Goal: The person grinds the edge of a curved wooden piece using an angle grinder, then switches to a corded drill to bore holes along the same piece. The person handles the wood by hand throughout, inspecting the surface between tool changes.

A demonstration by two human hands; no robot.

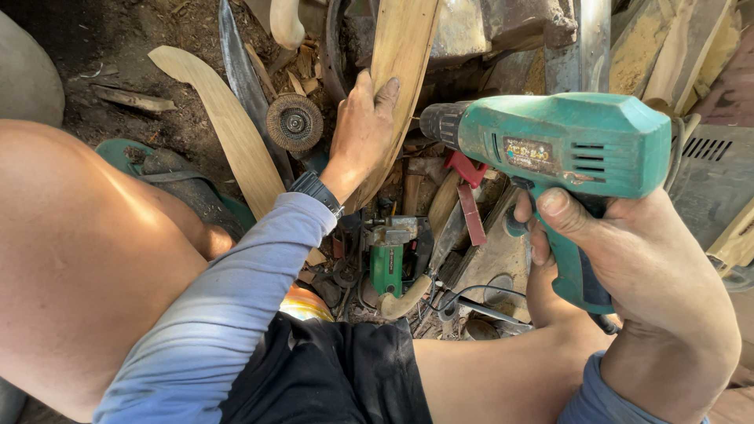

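Drilling appears to be the step in hand. A green electric drill [565,149] is gripped by the right hand [652,275], fingers wrapped round the handle, one finger at the trigger. The drill's dark chuck is pointed at the edge of a long curved wooden slat [400,55], which stands nearly upright at top centre. The slat is pressed flat and steadied by the left hand [363,126], palm down, fingers spread. No bit can be made out at the chuck.

By judgement, the next move calls for the chuck to be lined up square to the wood while the slat is held firm.

A small rectangular label, pale with dark markings, is seen on the drill's side. A second curved slat [228,126], a round wire brush wheel [294,122] and a smaller green tool [389,259] are noted on the littered ground.
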